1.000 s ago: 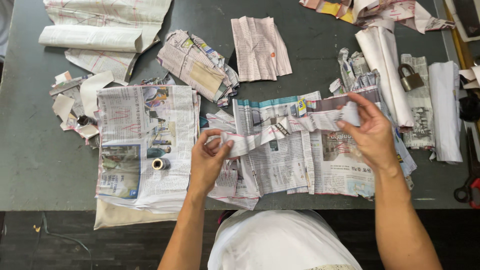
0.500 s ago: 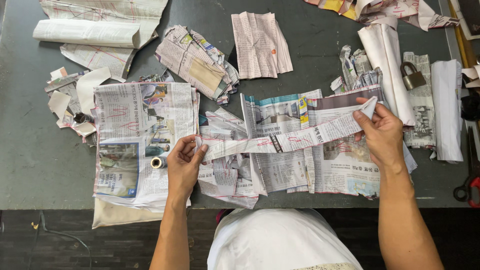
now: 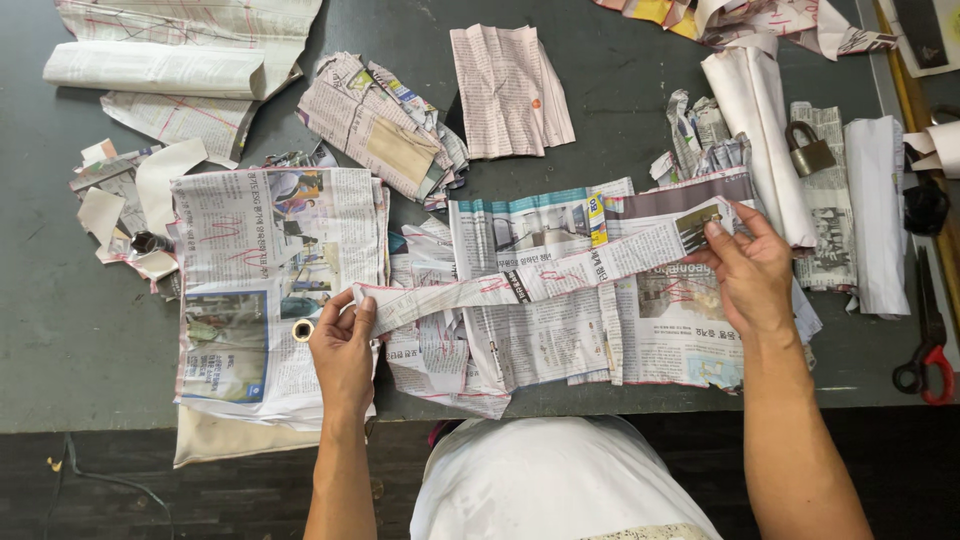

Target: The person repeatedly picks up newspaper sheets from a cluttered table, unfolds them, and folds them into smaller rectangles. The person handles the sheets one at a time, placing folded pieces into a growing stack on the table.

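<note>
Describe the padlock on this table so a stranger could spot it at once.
Start at the dark grey table and go to its far right side, beyond the right hand. There, beside a white paper roll, the padlock lies on a folded newspaper. It is the only brass-coloured metal block with a curved shackle among all the paper.

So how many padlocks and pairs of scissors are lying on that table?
2: one padlock on the folded papers at upper right, one pair of red-handled scissors at the table's right edge. Paper may hide more.
</note>
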